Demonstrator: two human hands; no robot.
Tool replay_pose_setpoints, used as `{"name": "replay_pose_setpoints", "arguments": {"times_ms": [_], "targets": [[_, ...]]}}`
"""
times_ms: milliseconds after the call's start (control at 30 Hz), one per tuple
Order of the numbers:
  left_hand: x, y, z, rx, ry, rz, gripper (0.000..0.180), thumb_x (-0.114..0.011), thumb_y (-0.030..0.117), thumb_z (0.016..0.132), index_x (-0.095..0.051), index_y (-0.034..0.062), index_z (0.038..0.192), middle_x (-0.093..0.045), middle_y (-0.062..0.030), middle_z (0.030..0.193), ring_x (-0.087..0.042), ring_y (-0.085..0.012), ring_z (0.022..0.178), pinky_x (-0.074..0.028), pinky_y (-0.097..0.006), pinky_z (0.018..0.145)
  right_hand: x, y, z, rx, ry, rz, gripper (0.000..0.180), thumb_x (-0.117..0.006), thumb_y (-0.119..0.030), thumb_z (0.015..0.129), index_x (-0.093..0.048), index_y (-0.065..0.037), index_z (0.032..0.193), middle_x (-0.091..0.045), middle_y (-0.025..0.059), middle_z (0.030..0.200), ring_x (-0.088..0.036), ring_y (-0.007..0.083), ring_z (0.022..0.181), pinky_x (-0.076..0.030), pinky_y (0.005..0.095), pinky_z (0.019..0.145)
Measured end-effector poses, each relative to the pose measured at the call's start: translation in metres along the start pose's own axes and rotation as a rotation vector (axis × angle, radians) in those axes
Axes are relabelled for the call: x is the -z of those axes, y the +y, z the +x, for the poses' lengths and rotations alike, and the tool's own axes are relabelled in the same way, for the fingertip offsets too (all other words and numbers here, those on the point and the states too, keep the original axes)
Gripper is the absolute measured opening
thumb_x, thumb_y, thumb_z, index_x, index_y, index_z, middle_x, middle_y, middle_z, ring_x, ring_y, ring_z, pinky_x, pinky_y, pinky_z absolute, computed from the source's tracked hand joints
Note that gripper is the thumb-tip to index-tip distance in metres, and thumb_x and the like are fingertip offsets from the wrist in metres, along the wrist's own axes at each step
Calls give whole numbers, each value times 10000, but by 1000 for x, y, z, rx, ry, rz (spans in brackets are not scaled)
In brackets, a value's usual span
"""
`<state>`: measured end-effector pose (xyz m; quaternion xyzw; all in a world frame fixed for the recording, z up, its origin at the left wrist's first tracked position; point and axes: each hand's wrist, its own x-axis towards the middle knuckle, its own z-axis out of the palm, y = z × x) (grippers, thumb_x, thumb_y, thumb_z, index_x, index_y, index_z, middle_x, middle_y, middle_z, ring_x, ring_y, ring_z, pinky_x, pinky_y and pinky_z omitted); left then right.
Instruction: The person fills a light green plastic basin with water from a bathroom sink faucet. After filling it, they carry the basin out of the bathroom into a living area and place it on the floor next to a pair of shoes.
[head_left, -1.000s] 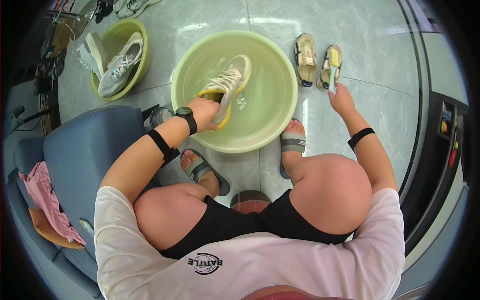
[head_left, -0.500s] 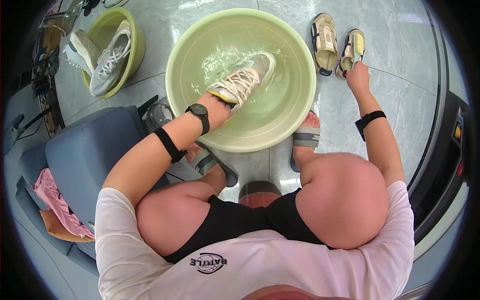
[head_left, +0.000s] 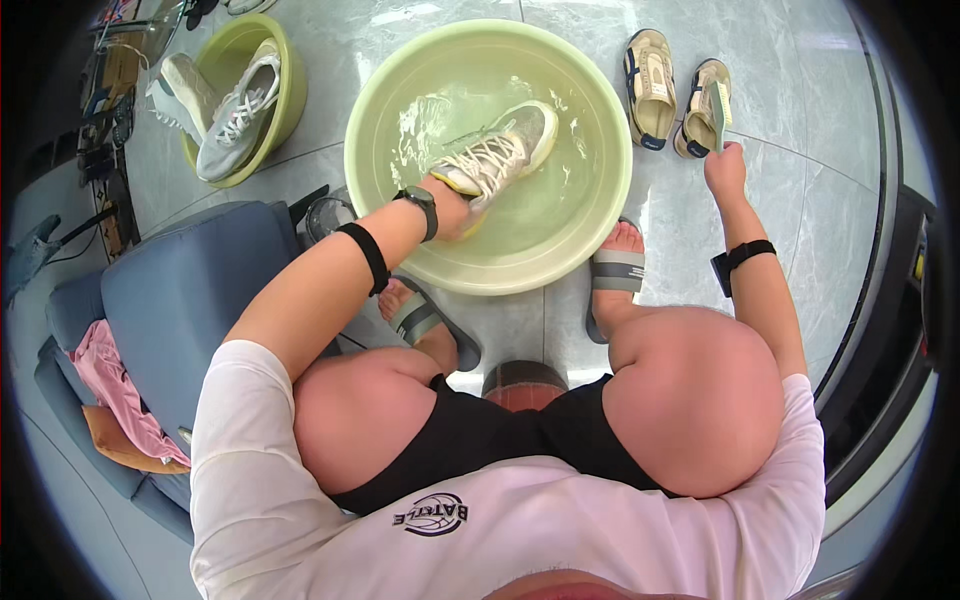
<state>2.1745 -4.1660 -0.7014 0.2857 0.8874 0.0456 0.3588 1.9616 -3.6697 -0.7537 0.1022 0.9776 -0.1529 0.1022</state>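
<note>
A large pale green basin point(head_left: 590, 215) of water stands on the floor in front of me. In it lies a light sneaker point(head_left: 490, 162) with white laces and yellow edging, its toe to the upper right. My left hand point(head_left: 452, 210) is closed on the sneaker's heel end, fingers partly hidden by the shoe. Off to the right, my right hand point(head_left: 727, 168) grips the handle of a scrub brush point(head_left: 719, 108). The brush is held over the nearer-right shoe point(head_left: 690, 128) of a beige pair with dark trim; its bristles are mostly turned out of sight.
The other beige shoe point(head_left: 651, 88) stands beside the basin. At the far left, a smaller green basin point(head_left: 292, 105) holds a pair of white sneakers point(head_left: 240, 120). A blue chair point(head_left: 200, 290) is at my left, with pink cloth point(head_left: 118, 385) behind it. My sandalled feet flank the basin.
The brush has turned in my right hand, so its bristles no longer face up. My right hand has shifted slightly toward me. The left hand still holds the sneaker in the water.
</note>
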Motion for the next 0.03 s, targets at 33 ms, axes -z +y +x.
{"name": "replay_pose_setpoints", "arguments": {"times_ms": [33], "targets": [[1, 0, 1, -16, -30, -15, 598, -801, 385, 766, -725, 58, 1261, -689, -223, 1291, -650, -360, 1241, -502, -441, 1082, 2, 2, -3, -40, 5, 48, 451, -701, -133, 843, -576, 79, 1220, -702, 334, 1150, -684, 478, 1109, -518, 535, 990]]}}
